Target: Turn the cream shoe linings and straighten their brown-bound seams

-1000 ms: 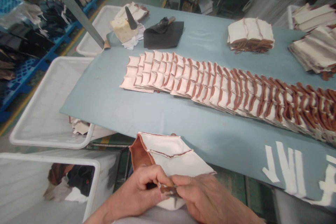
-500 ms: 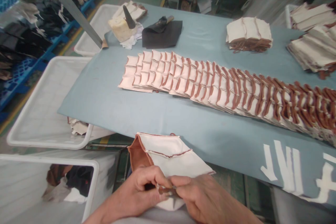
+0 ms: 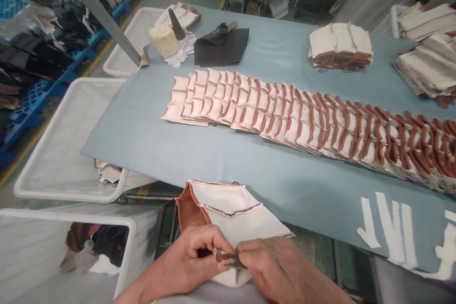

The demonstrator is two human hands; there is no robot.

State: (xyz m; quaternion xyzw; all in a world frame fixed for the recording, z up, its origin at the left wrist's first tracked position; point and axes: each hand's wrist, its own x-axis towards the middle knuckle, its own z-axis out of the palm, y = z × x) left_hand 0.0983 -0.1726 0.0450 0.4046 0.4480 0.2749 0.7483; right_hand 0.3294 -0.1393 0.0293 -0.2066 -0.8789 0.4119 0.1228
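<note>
A white piece with reddish-brown edging and a brown inner side lies over the table's front edge and hangs toward my body. My left hand pinches its near end between thumb and forefinger. Close against it, my right hand is closed at the same spot, fingers curled. A small brownish strip shows between the two hands; its details are blurred. Beyond them, a long overlapping row of similar white and brown pieces stretches across the blue-green table to the right.
At the table's back lie a dark cloth, a yellowish block with a dark cone and a stack of white pieces. White bins stand at the left, a metal post behind them. White strips lie front right.
My right hand's fingers have curled in closer to the pinched end. The view has shifted slightly, and the piece lies as before.
</note>
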